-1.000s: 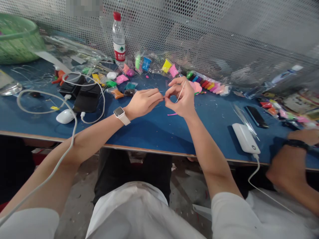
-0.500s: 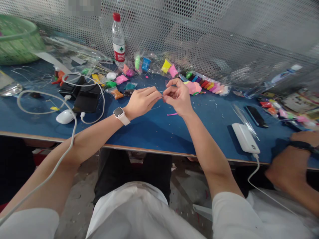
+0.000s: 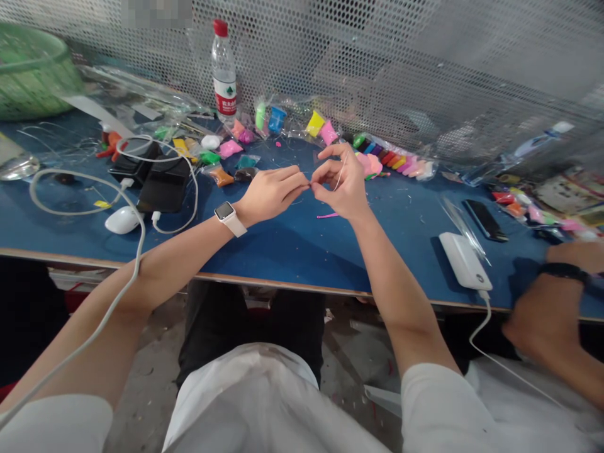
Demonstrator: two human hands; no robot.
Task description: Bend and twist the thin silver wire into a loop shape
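My left hand (image 3: 275, 192), with a watch (image 3: 225, 211) at its wrist, is closed in a pinch with its fingertips pointing right. What lies in that pinch is too small to make out. Against it, almost fingertip to fingertip, my right hand (image 3: 343, 182) pinches with thumb and forefinger, its other fingers curled loosely. A thin pale strand (image 3: 340, 172) curves through the right fingers. Beneath the right hand, a small pink strip with a looped end (image 3: 327, 216) lies on the blue table (image 3: 283, 251). A pink clay lump (image 3: 370, 165) sits just beyond the right hand.
Bagged colored clay (image 3: 229, 148) and a water bottle (image 3: 224, 72) line the back by the perforated panel. Left are a green basket (image 3: 35, 72), black devices (image 3: 164, 184) and a cable crossing my forearm. Right are a power bank (image 3: 465, 260), a phone (image 3: 485, 220) and another person's arm (image 3: 550, 314).
My right hand has shifted slightly right, and its curled fingers have turned a little. My left hand stays nearly in place, fingertips still close to the right ones.
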